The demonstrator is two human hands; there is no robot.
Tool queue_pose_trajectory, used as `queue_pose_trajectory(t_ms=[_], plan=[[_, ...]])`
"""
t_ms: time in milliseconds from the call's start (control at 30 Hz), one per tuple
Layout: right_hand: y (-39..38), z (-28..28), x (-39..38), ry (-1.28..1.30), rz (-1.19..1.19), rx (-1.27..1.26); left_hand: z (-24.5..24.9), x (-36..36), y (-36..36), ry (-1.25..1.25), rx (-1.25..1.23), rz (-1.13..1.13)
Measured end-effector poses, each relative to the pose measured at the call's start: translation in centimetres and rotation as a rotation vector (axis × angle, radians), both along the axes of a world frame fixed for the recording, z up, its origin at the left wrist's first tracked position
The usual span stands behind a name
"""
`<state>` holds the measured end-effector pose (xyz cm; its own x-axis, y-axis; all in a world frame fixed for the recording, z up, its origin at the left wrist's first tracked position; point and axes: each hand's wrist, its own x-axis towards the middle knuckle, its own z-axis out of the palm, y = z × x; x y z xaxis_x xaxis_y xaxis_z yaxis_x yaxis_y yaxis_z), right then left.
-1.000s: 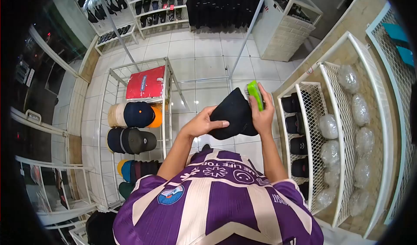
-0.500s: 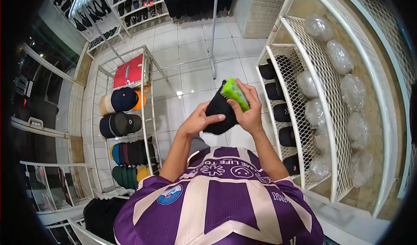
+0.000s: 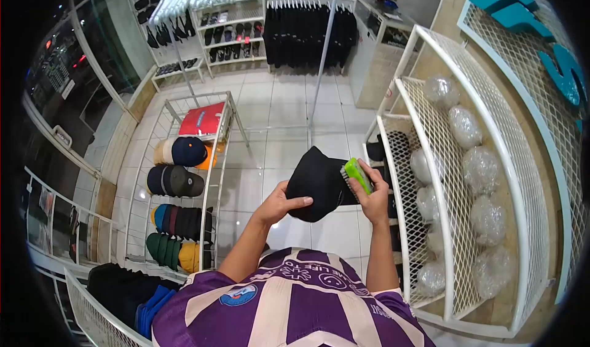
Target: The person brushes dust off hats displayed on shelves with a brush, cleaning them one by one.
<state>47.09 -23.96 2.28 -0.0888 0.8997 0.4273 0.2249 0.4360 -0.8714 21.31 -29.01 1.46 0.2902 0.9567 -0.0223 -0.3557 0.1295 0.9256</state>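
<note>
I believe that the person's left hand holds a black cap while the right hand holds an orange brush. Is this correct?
Not quite: the brush is bright green, not orange, as the head view shows. The right hand does hold it, and the left hand does hold the black cap.

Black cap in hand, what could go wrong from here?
The bristly green brush is right by the black cap and might scuff it if pressed hard. The left hand grips one side; the cap could slip. The right hand looks close to the white rack and might bump it.
</note>
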Motion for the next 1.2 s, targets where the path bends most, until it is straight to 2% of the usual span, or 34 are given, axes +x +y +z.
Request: queue_pose_trajectory(t_ms=[133,167,233,300,367,433,467,500,567,633,667,700,767,800,833,900,933,967,1033,1100,1167,1200], plan=[[0.7,3.7,-1.3,-0.142,0.029,0.211,2.8,-1.5,0.3,0.102,0.039,0.049],[0.4,4.9,-2.3,-0.135,0.029,0.126,3.7,-1.4,0.2,0.109,0.066,0.064],[0.4,6.0,-4.1,-0.497,-0.224,0.532,5.1,-1.0,-0.1,0.091,0.103,0.172],[-0.9,7.2,-6.4,-0.423,-0.125,0.556,5.6,-0.9,-0.2,0.084,0.138,0.200],[-1.4,6.8,-8.0,-0.235,0.122,0.519,5.3,-1.3,-0.3,0.073,0.211,0.195],[0.8,6.8,-8.1,-0.140,0.075,0.497,6.4,-1.8,-1.4,0.088,0.227,0.185],[1.8,6.7,-7.7,-0.230,0.014,0.435,6.4,-1.8,-1.9,0.093,0.192,0.186],[2.1,7.4,-7.7,-0.216,0.004,0.422,6.3,-1.7,-2.3,0.096,0.153,0.188],[0.4,8.4,-8.0,-0.055,0.090,0.376,5.9,-1.6,-2.6,0.073,0.144,0.197],[-1.6,9.0,-9.0,-0.136,0.255,0.570,4.3,-1.7,-2.4,0.023,0.116,0.175],[-2.2,9.3,-9.4,-0.238,0.297,0.568,2.8,-1.7,-2.1,0.030,0.180,0.133],[-1.7,8.9,-9.5,-0.234,0.291,0.554,2.9,-1.7,-2.4,0.034,0.167,0.126],[0.4,7.4,-9.2,-0.373,-0.018,0.443,3.3,-1.2,-3.0,0.076,0.124,0.119],[0.8,7.4,-8.9,-0.383,-0.097,0.418,2.9,-0.9,-3.3,0.065,0.106,0.130],[0.0,7.1,-8.7,-0.384,-0.100,0.404,2.9,-0.7,-3.5,0.067,0.093,0.124],[-2.0,7.3,-8.0,-0.183,0.094,0.382,3.0,-0.2,-3.7,-0.017,0.079,0.200],[-3.1,7.1,-8.1,-0.219,0.225,0.458,2.5,-0.6,-3.3,0.042,0.101,0.165],[-3.7,6.7,-7.9,-0.332,0.237,0.521,1.4,-0.6,-3.1,0.034,0.137,0.163],[-1.9,4.2,-7.1,-0.327,0.027,0.485,2.3,0.3,-3.5,0.044,0.066,0.145],[-0.7,4.1,-5.9,-0.377,-0.163,0.378,1.8,0.6,-3.7,0.006,-0.021,0.106],[-1.9,4.2,-5.4,-0.322,-0.199,0.364,1.2,1.4,-3.6,-0.018,-0.005,0.102],[-3.0,4.0,-5.8,-0.279,-0.127,0.371,1.1,1.6,-3.6,-0.024,-0.005,0.107]])
